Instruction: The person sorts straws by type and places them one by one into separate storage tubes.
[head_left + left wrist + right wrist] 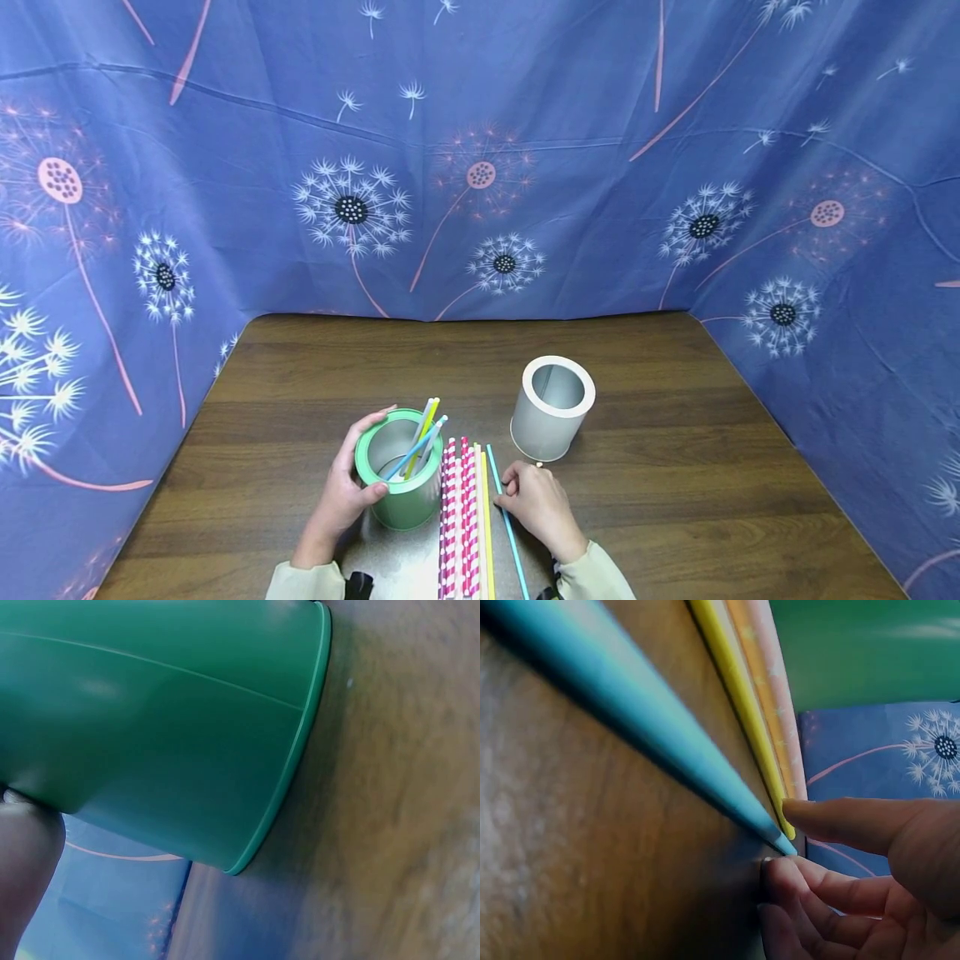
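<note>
My left hand (348,483) grips a green can (405,507) from its left side, thumb over the near rim and fingers around the far side. Several thin straws (426,433) in blue, yellow and white lean inside it. The left wrist view shows the green can's wall (172,742) and base rim close to the tabletop. My right hand (540,504) is at a blue straw (512,537) lying on the table. In the right wrist view the thumb (832,819) and bent fingers (829,892) stand apart beside the blue straw's far end (757,825).
Striped, pink and yellow straws (465,521) lie side by side between the green can and the blue straw. A white can (545,429) stands behind my right hand. The wooden table (712,492) meets a blue dandelion-print cloth (585,217) at the back and sides.
</note>
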